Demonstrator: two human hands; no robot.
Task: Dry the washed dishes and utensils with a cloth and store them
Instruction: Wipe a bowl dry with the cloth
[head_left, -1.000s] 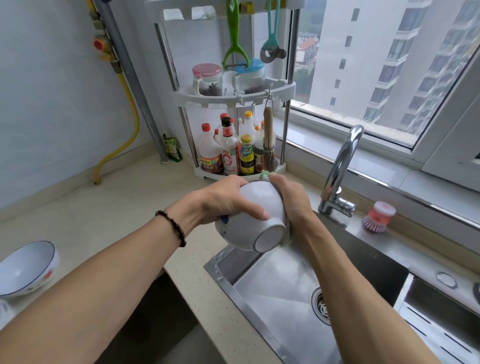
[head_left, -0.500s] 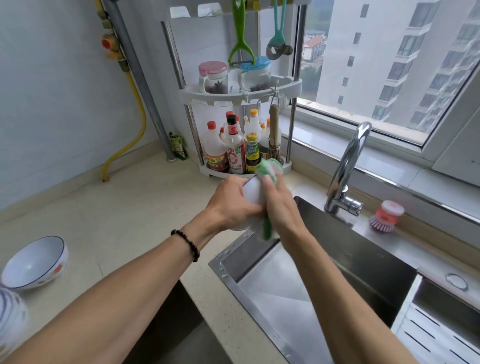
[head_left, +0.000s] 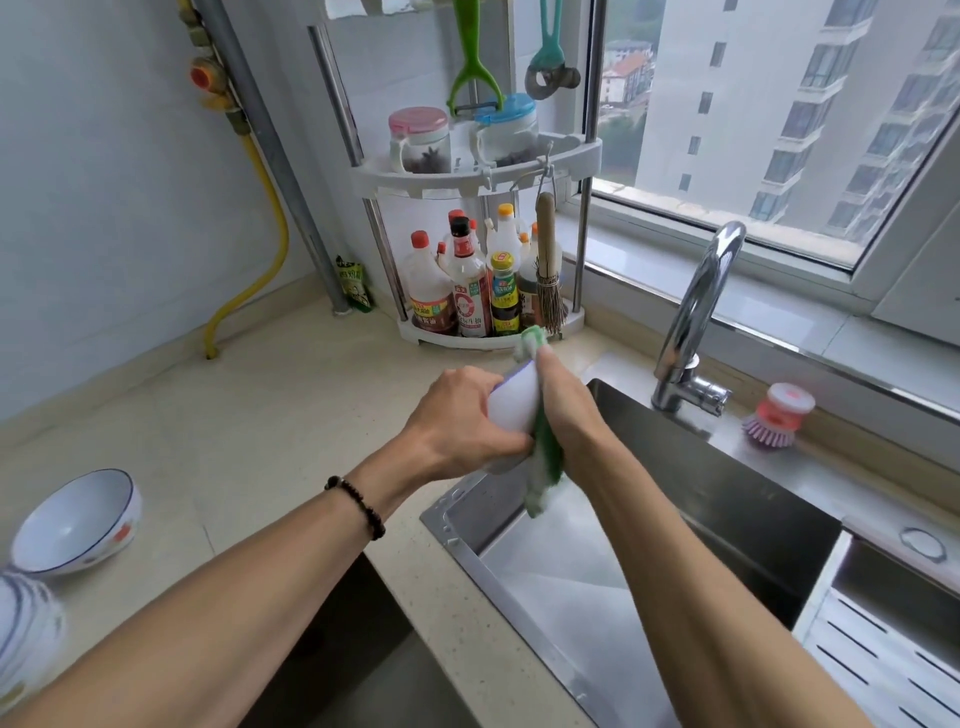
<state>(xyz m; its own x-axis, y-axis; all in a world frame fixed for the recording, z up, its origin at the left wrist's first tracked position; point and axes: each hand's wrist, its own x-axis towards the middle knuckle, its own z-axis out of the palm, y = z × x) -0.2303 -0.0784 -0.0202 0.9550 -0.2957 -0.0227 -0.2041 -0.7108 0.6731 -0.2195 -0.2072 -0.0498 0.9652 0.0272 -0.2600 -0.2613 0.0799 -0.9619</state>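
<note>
My left hand (head_left: 460, 423) grips a white bowl (head_left: 514, 405) from the left, above the near left corner of the steel sink (head_left: 571, 587). My right hand (head_left: 569, 410) presses a green and white cloth (head_left: 545, 462) against the bowl's right side; the cloth's end hangs down below the hands and another tip (head_left: 531, 340) sticks up above my fingers. Much of the bowl is hidden by both hands. A second white bowl with a blue rim (head_left: 78, 522) sits upright on the counter at far left.
A corner rack (head_left: 483, 171) with sauce bottles and jars stands behind the hands. The tap (head_left: 691, 322) rises at the sink's far edge, with a pink dish brush (head_left: 776, 415) to its right. A white drain tray (head_left: 883, 660) lies at bottom right. A blurred striped dish (head_left: 26, 629) shows at bottom left.
The bowl was turned from bottom-toward-me to side-on, and the cloth came round onto its right side. Both hands rose slightly away from me.
</note>
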